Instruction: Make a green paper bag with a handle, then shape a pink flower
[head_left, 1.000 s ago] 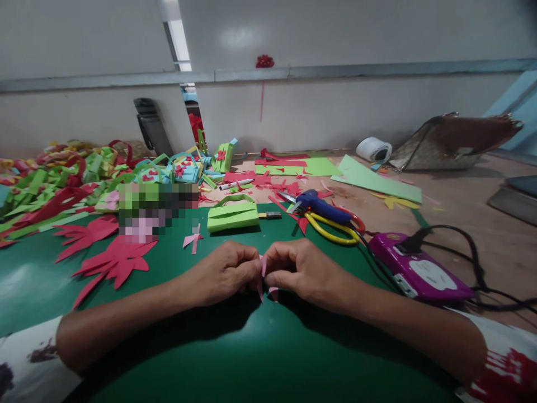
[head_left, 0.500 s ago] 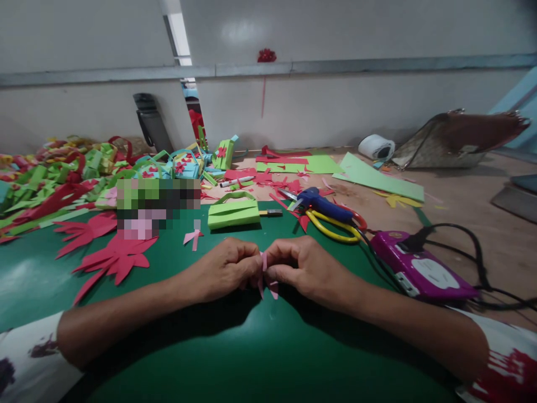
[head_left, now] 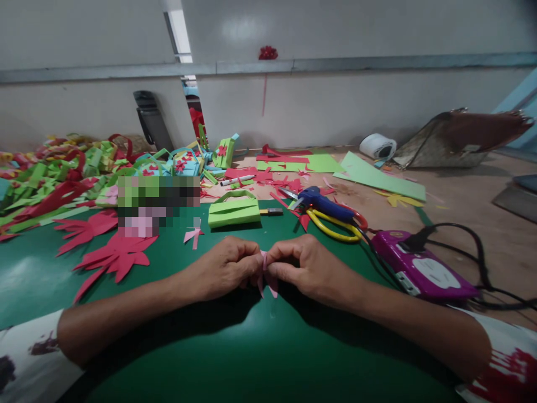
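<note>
Between my fingertips, over the green mat, is a small pink paper piece (head_left: 272, 284) with two tails hanging down. My left hand (head_left: 229, 267) pinches it from the left, and my right hand (head_left: 308, 268) pinches it from the right. The two hands nearly touch, and fingers cover the upper part of the piece. Just beyond them stands a green paper bag (head_left: 234, 214) with a looped handle. Another pink paper piece (head_left: 194, 235) lies left of this bag. Red paper cutouts (head_left: 115, 258) rest on the mat farther left.
A blue glue gun (head_left: 325, 205) and yellow-handled scissors (head_left: 333, 230) lie beyond my right hand. A purple power strip (head_left: 422, 268) with black cables is at the right. Paper bags and scraps (head_left: 75, 173) pile up at the back left. Green sheets (head_left: 380, 178) lie behind.
</note>
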`<state>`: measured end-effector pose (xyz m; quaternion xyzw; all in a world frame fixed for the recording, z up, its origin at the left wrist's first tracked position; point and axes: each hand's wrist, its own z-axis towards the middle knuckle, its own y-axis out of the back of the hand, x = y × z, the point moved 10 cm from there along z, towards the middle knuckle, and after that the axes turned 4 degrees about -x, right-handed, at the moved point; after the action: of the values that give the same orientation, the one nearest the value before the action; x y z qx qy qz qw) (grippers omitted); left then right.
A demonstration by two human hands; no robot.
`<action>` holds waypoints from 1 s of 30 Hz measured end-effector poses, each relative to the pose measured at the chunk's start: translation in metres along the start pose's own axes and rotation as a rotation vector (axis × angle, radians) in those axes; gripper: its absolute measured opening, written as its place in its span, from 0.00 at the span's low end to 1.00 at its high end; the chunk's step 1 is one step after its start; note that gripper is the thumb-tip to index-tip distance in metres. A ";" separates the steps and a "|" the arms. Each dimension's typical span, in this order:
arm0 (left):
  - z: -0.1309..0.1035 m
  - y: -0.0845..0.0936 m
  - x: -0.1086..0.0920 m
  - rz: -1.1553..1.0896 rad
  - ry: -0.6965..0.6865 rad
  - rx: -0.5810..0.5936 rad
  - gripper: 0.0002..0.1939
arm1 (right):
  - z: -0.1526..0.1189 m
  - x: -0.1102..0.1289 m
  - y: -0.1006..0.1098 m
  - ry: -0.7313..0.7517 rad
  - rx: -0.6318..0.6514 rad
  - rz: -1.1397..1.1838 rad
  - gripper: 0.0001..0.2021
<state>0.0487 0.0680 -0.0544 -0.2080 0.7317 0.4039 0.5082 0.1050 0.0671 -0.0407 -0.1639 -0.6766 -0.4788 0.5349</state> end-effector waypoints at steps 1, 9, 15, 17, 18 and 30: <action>0.000 0.000 0.000 0.001 0.000 0.003 0.15 | 0.000 0.001 0.000 0.004 -0.001 -0.001 0.12; 0.000 0.000 0.001 0.002 0.005 0.003 0.15 | 0.001 0.001 0.001 0.012 -0.006 0.014 0.11; 0.001 0.001 0.003 0.006 0.034 -0.012 0.14 | 0.000 -0.003 -0.002 -0.031 0.002 0.100 0.07; 0.001 0.001 0.003 0.006 0.035 -0.016 0.14 | 0.000 -0.003 -0.002 -0.030 -0.009 0.093 0.07; 0.002 0.001 0.003 0.002 0.033 -0.017 0.14 | 0.000 -0.002 -0.001 -0.026 -0.015 0.079 0.08; 0.002 0.000 0.003 0.002 0.029 -0.009 0.15 | 0.000 -0.002 0.001 -0.022 -0.036 0.030 0.08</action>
<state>0.0486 0.0700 -0.0569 -0.2156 0.7374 0.4046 0.4960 0.1061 0.0683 -0.0418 -0.1887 -0.6712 -0.4810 0.5315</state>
